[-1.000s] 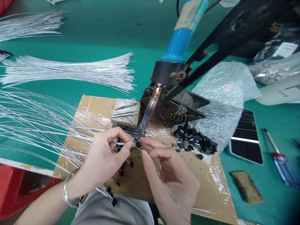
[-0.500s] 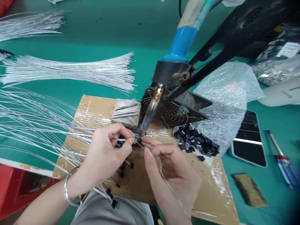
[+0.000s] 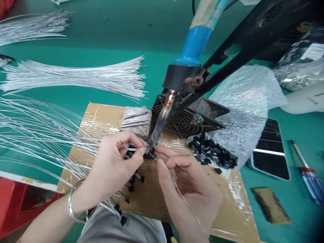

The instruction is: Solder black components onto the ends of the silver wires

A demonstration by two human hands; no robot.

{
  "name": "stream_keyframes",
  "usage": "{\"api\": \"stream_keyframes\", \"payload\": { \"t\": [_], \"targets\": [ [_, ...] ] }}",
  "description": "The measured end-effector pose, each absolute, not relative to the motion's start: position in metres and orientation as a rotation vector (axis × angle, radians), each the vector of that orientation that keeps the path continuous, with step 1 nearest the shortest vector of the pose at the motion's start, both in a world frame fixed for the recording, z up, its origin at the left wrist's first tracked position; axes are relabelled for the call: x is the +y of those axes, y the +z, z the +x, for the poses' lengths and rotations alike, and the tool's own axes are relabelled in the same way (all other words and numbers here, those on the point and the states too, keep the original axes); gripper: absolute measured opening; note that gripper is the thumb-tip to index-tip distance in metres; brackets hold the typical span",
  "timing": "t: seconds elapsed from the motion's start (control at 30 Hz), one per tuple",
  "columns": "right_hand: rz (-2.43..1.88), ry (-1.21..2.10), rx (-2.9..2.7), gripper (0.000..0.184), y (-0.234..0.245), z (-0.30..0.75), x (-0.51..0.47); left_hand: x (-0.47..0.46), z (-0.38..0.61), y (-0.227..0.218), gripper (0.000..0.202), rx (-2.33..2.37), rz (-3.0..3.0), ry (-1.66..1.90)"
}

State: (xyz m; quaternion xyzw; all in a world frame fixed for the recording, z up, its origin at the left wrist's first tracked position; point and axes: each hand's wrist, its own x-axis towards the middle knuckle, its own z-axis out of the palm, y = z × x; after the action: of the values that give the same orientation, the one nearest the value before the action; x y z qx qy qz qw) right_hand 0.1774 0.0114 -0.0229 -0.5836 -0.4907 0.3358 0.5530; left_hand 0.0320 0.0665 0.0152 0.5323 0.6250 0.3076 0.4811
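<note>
Pinching a small metallic part [image 3: 146,147] between thumb and forefinger of the left hand [image 3: 113,168], with thin white wire [image 3: 131,149] running back from it under the fingers. Gripping a fine silvery strand [image 3: 187,204] between thumb and fingers of the right hand [image 3: 194,185], and pointing its end leftward at the part. Placed so between both sets of fingertips, near each other but apart, right by the tip of the soldering iron [image 3: 193,44]; too small and crowded there to tell whether touching it. Working above brown cardboard [image 3: 235,206], with loose white wires [image 3: 50,135] fanning out leftward, black pieces [image 3: 215,152] heaped beyond the right hand, and a fan [image 3: 182,124] behind the iron.
</note>
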Motion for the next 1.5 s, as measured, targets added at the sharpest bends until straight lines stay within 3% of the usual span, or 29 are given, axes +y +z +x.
{"api": "stream_keyframes", "payload": {
  "t": [1.5],
  "targets": [
    [-1.355, 0.789, -1.128, 0.013, -0.022, 0.1732, 0.0109, 0.0634, 0.032, 0.0194, 0.008, 1.499, 1.35, 0.801]
  ]
}}
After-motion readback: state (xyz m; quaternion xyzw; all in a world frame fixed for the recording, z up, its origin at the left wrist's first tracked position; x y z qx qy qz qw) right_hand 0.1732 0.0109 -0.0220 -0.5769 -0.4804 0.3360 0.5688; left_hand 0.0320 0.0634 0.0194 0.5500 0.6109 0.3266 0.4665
